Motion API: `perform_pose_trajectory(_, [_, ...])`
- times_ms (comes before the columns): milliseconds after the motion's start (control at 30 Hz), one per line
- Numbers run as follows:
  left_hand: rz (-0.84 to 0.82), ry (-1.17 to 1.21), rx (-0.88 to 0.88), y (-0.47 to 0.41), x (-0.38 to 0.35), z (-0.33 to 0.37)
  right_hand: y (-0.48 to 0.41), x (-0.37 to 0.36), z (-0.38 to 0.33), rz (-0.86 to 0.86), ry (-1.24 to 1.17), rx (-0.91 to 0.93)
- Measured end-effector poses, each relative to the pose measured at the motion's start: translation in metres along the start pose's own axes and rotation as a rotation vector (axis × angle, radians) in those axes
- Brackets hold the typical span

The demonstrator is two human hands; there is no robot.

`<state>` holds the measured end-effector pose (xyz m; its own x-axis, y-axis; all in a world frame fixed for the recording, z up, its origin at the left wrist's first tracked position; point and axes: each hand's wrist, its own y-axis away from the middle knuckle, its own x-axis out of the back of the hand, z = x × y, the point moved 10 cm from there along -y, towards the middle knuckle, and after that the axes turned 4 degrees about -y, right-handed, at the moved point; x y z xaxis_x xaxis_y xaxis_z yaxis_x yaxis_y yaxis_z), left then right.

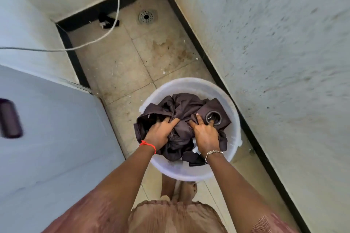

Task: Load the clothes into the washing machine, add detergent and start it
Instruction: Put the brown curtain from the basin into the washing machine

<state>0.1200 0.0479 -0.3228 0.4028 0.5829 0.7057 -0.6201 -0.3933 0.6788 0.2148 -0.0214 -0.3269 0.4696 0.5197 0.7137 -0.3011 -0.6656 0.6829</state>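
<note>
A white plastic bucket (pixel 191 171) stands on the tiled floor between my feet and the right wall. It is full of dark brown cloth (pixel 181 106) with a metal eyelet ring (pixel 213 117) showing at its right. My left hand (pixel 160 132) digs into the left side of the cloth, fingers curled into the folds. Over on the cloth's right side, my right hand (pixel 205 134) grips the fabric, one finger near the ring. The white washing machine (pixel 53 138) fills the left of the view, a dark handle (pixel 9 118) on its top.
A rough white wall (pixel 274 62) runs close along the right with a black skirting strip. A floor drain (pixel 146 16) and a small dark scrap (pixel 108 21) lie at the far end. A thin white cable (pixel 106 36) hangs across above the floor.
</note>
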Motion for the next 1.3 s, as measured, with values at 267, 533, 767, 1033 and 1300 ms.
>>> perform_pose_trajectory(267, [0.099, 0.0, 0.014, 0.17, 0.153, 0.029, 0.164, 0.167, -0.049, 0.146, 0.036, 0.039])
perform_pose_trajectory(533, [0.349, 0.028, -0.002, 0.324, 0.263, 0.033, 0.31, 0.287, -0.111, 0.365, 0.082, 0.161])
perform_pose_trajectory(767, [0.64, 0.107, 0.005, 0.434, 0.345, -0.001, 0.391, 0.379, -0.193, 0.646, 0.045, 0.384])
perform_pose_trajectory(1033, [0.984, 0.169, -0.031, 0.593, 0.437, -0.062, 0.509, 0.469, -0.311, 0.95, -0.098, 0.591])
perform_pose_trajectory(1300, [1.166, 0.266, -0.132, 0.757, 0.446, -0.168, 0.637, 0.482, -0.45, 1.228, -0.42, 0.75])
